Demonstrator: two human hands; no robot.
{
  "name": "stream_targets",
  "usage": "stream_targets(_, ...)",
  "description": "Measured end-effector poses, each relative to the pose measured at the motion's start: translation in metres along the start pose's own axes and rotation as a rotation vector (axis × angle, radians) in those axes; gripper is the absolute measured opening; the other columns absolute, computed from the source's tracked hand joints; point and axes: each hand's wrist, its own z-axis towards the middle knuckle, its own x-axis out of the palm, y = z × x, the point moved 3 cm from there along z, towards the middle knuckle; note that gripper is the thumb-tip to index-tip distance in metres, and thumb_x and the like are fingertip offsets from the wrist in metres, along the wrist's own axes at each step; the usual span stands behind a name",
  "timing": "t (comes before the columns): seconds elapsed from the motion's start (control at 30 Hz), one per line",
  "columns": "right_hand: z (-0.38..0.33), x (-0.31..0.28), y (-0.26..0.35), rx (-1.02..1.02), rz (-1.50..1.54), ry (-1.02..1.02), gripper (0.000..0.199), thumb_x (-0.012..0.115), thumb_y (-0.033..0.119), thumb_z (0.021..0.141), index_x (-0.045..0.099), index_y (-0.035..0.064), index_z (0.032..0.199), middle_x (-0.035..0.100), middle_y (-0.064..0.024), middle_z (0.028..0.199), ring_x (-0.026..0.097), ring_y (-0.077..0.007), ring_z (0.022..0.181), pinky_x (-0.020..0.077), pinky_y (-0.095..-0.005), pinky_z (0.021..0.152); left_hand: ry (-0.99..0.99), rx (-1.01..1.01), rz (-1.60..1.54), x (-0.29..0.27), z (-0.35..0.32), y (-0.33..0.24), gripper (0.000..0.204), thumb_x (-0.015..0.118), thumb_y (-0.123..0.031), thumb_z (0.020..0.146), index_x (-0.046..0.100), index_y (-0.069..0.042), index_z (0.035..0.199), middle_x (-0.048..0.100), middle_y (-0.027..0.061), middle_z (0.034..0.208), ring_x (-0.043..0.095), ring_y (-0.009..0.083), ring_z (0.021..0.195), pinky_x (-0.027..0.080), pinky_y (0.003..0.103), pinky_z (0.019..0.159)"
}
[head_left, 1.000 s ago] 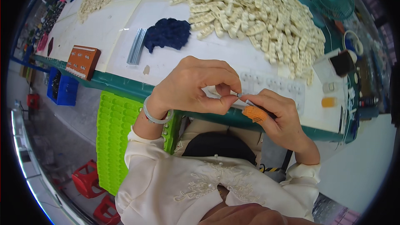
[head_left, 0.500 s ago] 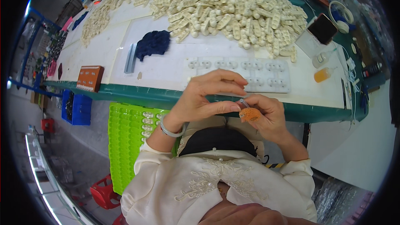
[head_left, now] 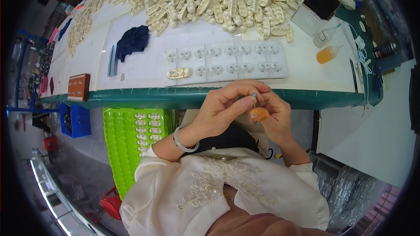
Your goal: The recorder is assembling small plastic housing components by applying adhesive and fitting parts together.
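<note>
My right hand (head_left: 275, 116) is closed around a rounded orange thing (head_left: 259, 114) with a thin grey shaft (head_left: 254, 98) rising from it; I cannot tell its kind. My left hand (head_left: 232, 102) is closed, its thumb and fingertips pressed together at the shaft's tip; what lies between them, if anything, is hidden. Both hands meet just off the table's front edge. Beyond them lies a white holding plate (head_left: 218, 78) with two rows of rounded knobs. One cream moulded piece (head_left: 179, 73) sits on its near left position.
A large heap of cream pieces (head_left: 218, 4) covers the back of the table. Around it are a navy cloth (head_left: 132, 43), a brown block (head_left: 78, 87), a phone (head_left: 321, 1) and two bottles (head_left: 324, 36). A green tray (head_left: 118, 148) with several white pieces stands lower left.
The view has shifted, showing more of the plate and green tray. My left hand's fingers have closed in from a more spread pose, meeting the right hand at the grey shaft.
</note>
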Motion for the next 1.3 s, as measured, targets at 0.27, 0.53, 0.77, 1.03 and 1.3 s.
stream_targets(0.27, -0.011, -0.055, 0.06, -0.39, -0.788, -0.359, 0.015, 0.066, 0.001, 0.072, 0.062, 0.0006, 0.086, 0.059, -0.0091, 0.084, 0.057, -0.0162, 0.071, 0.0453, -0.025, 0.063, -0.131, -0.326, 0.348, -0.003, 0.001, -0.005, 0.017, 0.048, -0.01, 0.092, 0.058, -0.001, 0.102, 0.054, -0.0017, 0.071, 0.048, 0.0033, 0.065, 0.038, 0.017, 0.057)
stream_targets(0.53, -0.056, -0.272, 0.096, -0.323, -1.654, -1.131, 0.019, 0.059, 0.01, 0.078, 0.061, 0.0012, 0.095, 0.058, -0.0146, 0.09, 0.056, -0.0274, 0.081, 0.0438, -0.0359, 0.073, -0.052, -0.263, 0.454, -0.015, -0.005, 0.029, 0.017, 0.056, -0.003, 0.085, 0.063, -0.002, 0.1, 0.052, -0.0002, 0.077, 0.041, 0.0031, 0.058, 0.033, 0.016, 0.052)
stream_targets(0.77, -0.041, -0.395, 0.088, 0.018, -1.804, -0.929, 0.027, 0.058, 0.015, 0.081, 0.06, -0.0014, 0.103, 0.062, -0.0183, 0.099, 0.06, -0.0314, 0.09, 0.0461, -0.0361, 0.08, -0.224, -0.06, 0.738, -0.02, -0.008, 0.03, 0.007, 0.063, -0.002, 0.079, 0.062, 0.0, 0.085, 0.058, 0.0084, 0.073, 0.054, 0.0131, 0.059, 0.044, 0.023, 0.054)
stream_targets(1.03, -0.066, -0.383, 0.112, -0.251, -2.028, -1.132, 0.03, 0.05, 0.014, 0.086, 0.054, 0.0003, 0.112, 0.06, -0.0179, 0.1, 0.059, -0.0293, 0.089, 0.0455, -0.0351, 0.08, -0.415, 0.044, 0.922, -0.037, -0.022, 0.028, 0.012, 0.064, 0.0, 0.075, 0.06, -0.002, 0.086, 0.056, 0.0069, 0.077, 0.053, 0.0164, 0.055, 0.043, 0.025, 0.048)
stream_targets(1.3, -0.065, -0.145, 0.044, 0.05, -1.133, -0.775, 0.019, 0.04, 0.013, 0.09, 0.056, 0.0067, 0.098, 0.05, 0.002, 0.071, 0.039, -0.0015, 0.054, 0.0271, -0.0137, 0.044, -0.193, 0.185, 1.071, -0.018, -0.006, 0.052, 0.019, 0.068, -0.002, 0.072, 0.059, -0.005, 0.089, 0.056, 0.0066, 0.082, 0.057, 0.0197, 0.06, 0.045, 0.027, 0.049)
